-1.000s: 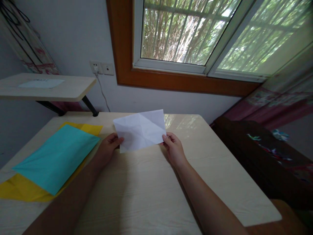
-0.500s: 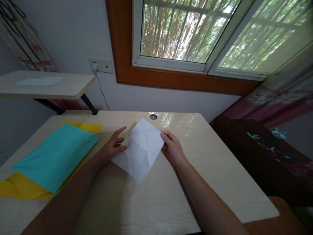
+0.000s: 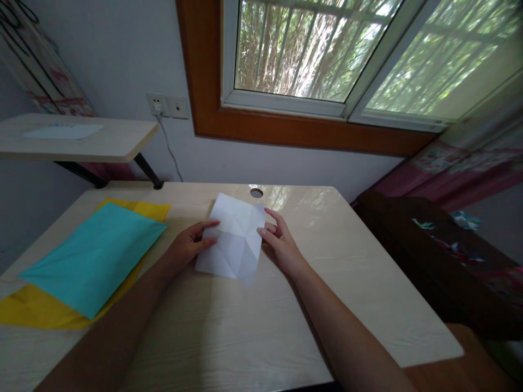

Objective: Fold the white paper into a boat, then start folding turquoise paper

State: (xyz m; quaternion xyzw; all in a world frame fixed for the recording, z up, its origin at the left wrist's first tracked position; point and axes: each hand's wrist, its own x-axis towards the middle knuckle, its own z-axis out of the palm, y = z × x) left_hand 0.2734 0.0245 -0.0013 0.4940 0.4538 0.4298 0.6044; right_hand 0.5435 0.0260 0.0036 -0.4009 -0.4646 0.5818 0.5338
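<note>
A creased sheet of white paper [image 3: 232,237] is held between my hands above the table. Its crease lines cross near the middle, and its lower right corner is smeared by motion. My left hand [image 3: 192,243] pinches the left edge, with thumb and forefinger on the near face. At the right edge is my right hand [image 3: 281,242], its thumb against the paper and its forefinger raised by the upper right corner. The fingers behind the sheet are hidden.
On the left of the table [image 3: 359,283], a turquoise sheet [image 3: 98,256] lies over a yellow sheet [image 3: 44,316]. A raised shelf [image 3: 134,133] with a paper [image 3: 65,131] stands at the back left. A round hole [image 3: 256,193] is near the back edge, below the window.
The white paper has turned from a diamond stance to a nearly upright square. My left hand has closed on its left edge, and my right forefinger has lifted.
</note>
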